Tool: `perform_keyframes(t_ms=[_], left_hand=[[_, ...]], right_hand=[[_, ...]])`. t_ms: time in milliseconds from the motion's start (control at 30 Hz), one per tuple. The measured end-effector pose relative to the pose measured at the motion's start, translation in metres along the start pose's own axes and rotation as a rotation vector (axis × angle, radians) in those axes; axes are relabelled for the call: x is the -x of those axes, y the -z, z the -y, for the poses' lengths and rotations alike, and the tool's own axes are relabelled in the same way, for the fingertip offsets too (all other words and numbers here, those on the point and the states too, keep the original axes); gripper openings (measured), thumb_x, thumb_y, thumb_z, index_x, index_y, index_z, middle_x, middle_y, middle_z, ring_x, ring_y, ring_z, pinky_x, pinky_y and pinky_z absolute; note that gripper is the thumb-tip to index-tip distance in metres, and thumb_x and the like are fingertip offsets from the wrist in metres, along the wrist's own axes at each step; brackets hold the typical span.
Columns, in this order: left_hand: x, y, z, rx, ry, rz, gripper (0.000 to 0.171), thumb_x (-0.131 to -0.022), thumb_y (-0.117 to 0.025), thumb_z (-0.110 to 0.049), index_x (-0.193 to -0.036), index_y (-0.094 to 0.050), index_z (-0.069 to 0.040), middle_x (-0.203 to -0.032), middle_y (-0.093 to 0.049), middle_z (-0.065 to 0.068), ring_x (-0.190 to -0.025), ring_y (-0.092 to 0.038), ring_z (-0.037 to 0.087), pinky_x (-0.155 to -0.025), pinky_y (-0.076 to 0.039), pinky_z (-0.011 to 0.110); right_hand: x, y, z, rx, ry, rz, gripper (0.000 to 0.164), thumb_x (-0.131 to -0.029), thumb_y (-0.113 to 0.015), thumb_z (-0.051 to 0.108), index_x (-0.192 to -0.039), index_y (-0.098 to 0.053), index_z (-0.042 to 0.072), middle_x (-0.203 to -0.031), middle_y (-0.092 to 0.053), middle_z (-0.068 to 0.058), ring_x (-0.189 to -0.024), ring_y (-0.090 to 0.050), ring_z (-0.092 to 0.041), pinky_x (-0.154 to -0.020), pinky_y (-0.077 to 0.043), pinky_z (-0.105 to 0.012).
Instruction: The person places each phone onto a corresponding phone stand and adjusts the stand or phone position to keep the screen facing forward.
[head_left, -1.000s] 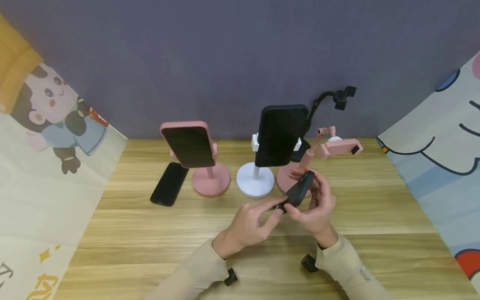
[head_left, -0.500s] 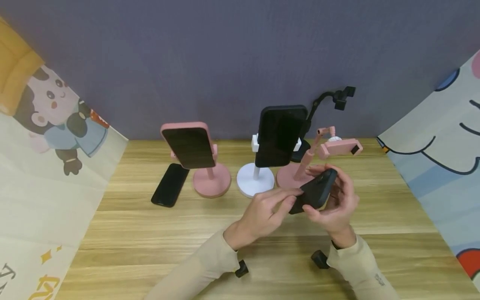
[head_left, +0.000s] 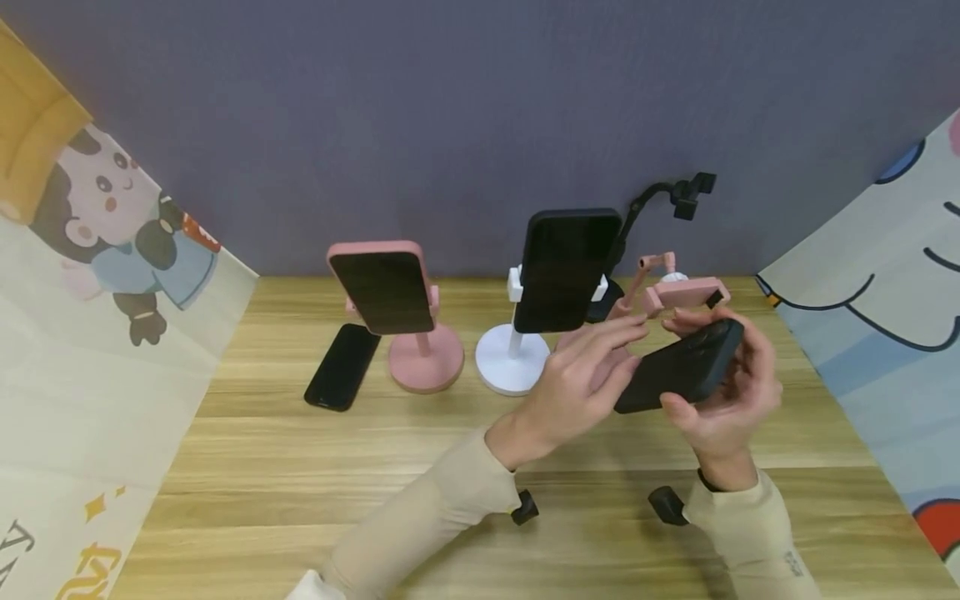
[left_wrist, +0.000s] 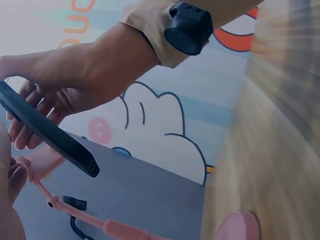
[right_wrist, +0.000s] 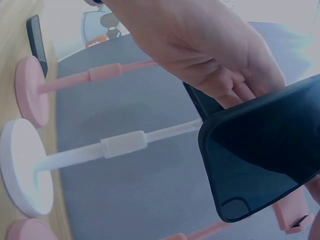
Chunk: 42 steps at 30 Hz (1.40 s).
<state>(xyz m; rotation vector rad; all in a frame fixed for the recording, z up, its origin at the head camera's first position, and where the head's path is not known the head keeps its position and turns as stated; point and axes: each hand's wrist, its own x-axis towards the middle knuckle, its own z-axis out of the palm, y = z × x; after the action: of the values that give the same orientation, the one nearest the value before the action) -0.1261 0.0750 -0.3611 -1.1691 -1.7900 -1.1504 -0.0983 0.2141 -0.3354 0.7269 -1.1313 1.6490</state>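
In the head view my right hand (head_left: 738,398) grips a smartphone in a dark case (head_left: 667,375), its thumb on the near edge and its fingers around the far end. The phone is tilted above the table. My left hand (head_left: 566,400) is at the phone's left end, fingers extended and thumb overlapping the edge. In the right wrist view the phone's glossy dark face (right_wrist: 265,160) covers part of the left hand (right_wrist: 210,55). Just behind the hands stands a pink phone stand with a bare clamp (head_left: 684,294); the left hand hides most of its base.
A white stand (head_left: 512,360) holds a black phone (head_left: 567,271). Left of it, a pink stand (head_left: 426,362) carries a pink-cased phone (head_left: 382,290). Another black phone (head_left: 342,367) lies flat. A black holder (head_left: 684,198) rises by the grey back wall (head_left: 375,108).
Both hands have moved right with the dark phone, which has turned to show more of its broad side. The left fingers, pinching the phone's end earlier, have straightened.
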Motion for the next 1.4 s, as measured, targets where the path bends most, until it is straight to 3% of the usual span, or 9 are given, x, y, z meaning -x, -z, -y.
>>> perform_keyframes(t_ms=[100,167,300,433,700,967,1400], left_hand=[[-0.011,-0.003,-0.001,-0.044,-0.033,-0.01,0.032,-0.096,-0.071,-0.005,-0.126,-0.067,0.003,-0.134,-0.066,0.017,-0.115,-0.069,0.016,-0.107,-0.048,0.021],[-0.016,-0.005,-0.002,-0.089,-0.037,-0.01,0.033,-0.097,-0.071,-0.009,-0.128,-0.067,0.002,-0.137,-0.064,0.016,-0.1,-0.071,0.011,-0.097,-0.049,0.013],[-0.021,-0.01,-0.001,-0.192,0.001,0.003,0.041,-0.098,-0.072,-0.018,-0.135,-0.063,-0.001,-0.145,-0.058,0.014,-0.103,-0.069,0.01,-0.087,-0.047,0.005],[-0.026,-0.016,0.0,-0.234,0.042,0.026,0.043,-0.101,-0.068,-0.019,-0.138,-0.059,0.001,-0.146,-0.056,0.016,-0.137,-0.055,0.019,-0.11,-0.04,0.013],[-0.034,-0.023,-0.001,-0.352,0.03,0.027,0.03,-0.105,-0.061,-0.016,-0.129,-0.065,0.002,-0.132,-0.066,0.014,-0.123,-0.066,0.019,-0.113,-0.037,0.014],[-0.036,-0.019,-0.002,-0.4,0.012,0.029,0.031,-0.106,-0.06,-0.015,-0.131,-0.067,0.001,-0.132,-0.068,0.013,-0.123,-0.066,0.019,-0.112,-0.038,0.015],[-0.037,-0.016,-0.001,-0.385,0.011,0.05,0.031,-0.105,-0.06,-0.015,-0.132,-0.067,0.0,-0.132,-0.069,0.012,-0.123,-0.066,0.017,-0.112,-0.038,0.014]], right_hand=[[-0.006,0.0,0.0,0.016,0.028,-0.018,0.085,-0.061,-0.102,0.029,-0.108,-0.055,-0.024,-0.101,-0.068,-0.033,-0.094,-0.075,-0.032,-0.087,-0.063,-0.033],[-0.01,-0.001,0.0,0.024,0.045,-0.031,0.086,-0.06,-0.102,0.03,-0.107,-0.055,-0.024,-0.1,-0.068,-0.034,-0.093,-0.075,-0.032,-0.087,-0.063,-0.034],[-0.015,-0.001,0.0,0.017,0.045,-0.051,0.087,-0.06,-0.103,0.03,-0.108,-0.055,-0.023,-0.099,-0.067,-0.034,-0.094,-0.074,-0.034,-0.088,-0.063,-0.036],[-0.016,-0.001,0.0,0.008,0.038,-0.059,0.087,-0.059,-0.103,0.029,-0.108,-0.054,-0.024,-0.099,-0.067,-0.035,-0.094,-0.074,-0.034,-0.089,-0.063,-0.037],[-0.025,0.001,-0.002,0.028,0.034,-0.061,0.088,-0.058,-0.103,0.03,-0.108,-0.053,-0.022,-0.099,-0.067,-0.034,-0.092,-0.074,-0.033,-0.089,-0.062,-0.036],[-0.036,0.005,-0.002,0.06,-0.017,-0.044,0.09,-0.058,-0.104,0.032,-0.11,-0.054,-0.021,-0.102,-0.069,-0.032,-0.094,-0.075,-0.031,-0.091,-0.061,-0.033],[-0.044,0.008,-0.008,0.06,-0.019,-0.014,0.088,-0.059,-0.103,0.03,-0.111,-0.054,-0.022,-0.101,-0.071,-0.032,-0.089,-0.077,-0.028,-0.087,-0.062,-0.031]])
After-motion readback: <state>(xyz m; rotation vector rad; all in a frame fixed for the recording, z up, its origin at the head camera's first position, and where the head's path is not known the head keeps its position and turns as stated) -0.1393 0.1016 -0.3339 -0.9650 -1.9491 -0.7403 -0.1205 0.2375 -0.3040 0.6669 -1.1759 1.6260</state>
